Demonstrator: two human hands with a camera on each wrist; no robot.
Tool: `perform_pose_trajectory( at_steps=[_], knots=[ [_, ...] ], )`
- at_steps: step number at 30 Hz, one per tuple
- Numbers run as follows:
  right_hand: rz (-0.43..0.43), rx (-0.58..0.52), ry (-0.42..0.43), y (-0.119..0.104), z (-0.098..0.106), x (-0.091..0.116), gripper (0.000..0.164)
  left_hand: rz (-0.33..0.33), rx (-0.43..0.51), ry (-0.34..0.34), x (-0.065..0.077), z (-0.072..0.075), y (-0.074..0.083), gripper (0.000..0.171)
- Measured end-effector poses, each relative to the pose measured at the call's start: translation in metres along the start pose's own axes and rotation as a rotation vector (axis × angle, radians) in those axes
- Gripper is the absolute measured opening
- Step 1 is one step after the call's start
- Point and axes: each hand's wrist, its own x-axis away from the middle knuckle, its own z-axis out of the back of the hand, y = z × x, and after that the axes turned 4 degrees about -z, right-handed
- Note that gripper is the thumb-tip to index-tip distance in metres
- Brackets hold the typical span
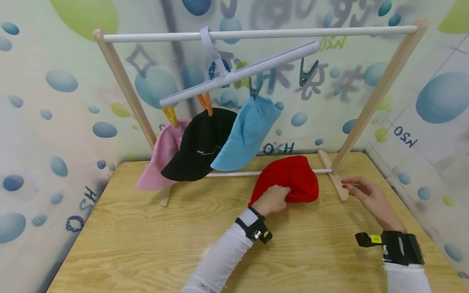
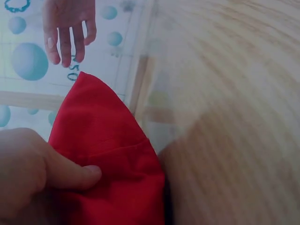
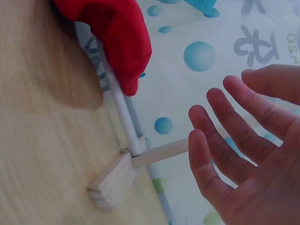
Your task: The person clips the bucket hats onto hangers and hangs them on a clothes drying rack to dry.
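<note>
My left hand (image 1: 272, 199) grips a red bucket hat (image 1: 289, 179) by its brim and holds it above the table; in the left wrist view the thumb (image 2: 75, 176) presses on the red cloth. To the right, near the rack's foot, my right hand (image 1: 370, 199) has its fingers spread loosely and holds nothing. A white hanger (image 1: 249, 69) hangs tilted from the rack's top bar. Clipped under it are a pink hat (image 1: 163, 156), a black hat (image 1: 203, 148) and a light blue hat (image 1: 247, 134). One dark green clip (image 1: 307, 73) at its raised right end holds nothing.
The drying rack has a white top bar (image 1: 146, 37), wooden side posts (image 1: 379, 93) and a low white bar (image 1: 234, 174). It stands at the back of the wooden table (image 1: 146, 244), against a wall (image 1: 44, 122) patterned with dots.
</note>
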Motion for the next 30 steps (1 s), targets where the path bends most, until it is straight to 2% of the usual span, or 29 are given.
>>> perform_pose_trajectory(
  at_steps=[4,12,18,24,30],
  knots=[
    [0.016,-0.005,-0.003,-0.007,0.002,-0.008,0.031,-0.022,0.040,0.038,0.005,0.012,-0.001,0.025],
    [0.072,-0.021,-0.019,-0.026,0.007,-0.028,0.029,-0.008,-0.028,0.116,0.012,0.032,-0.001,0.024],
    [0.155,-0.029,-0.015,-0.045,0.015,-0.045,0.025,0.002,-0.010,0.169,0.015,0.045,-0.002,0.027],
    [0.156,0.037,-0.001,-0.062,0.025,-0.057,0.025,0.020,-0.005,0.174,0.017,0.054,-0.002,0.030],
    [0.123,0.050,-0.007,-0.078,0.027,-0.065,0.028,0.042,0.011,0.191,0.017,0.060,-0.005,0.036]
  ],
)
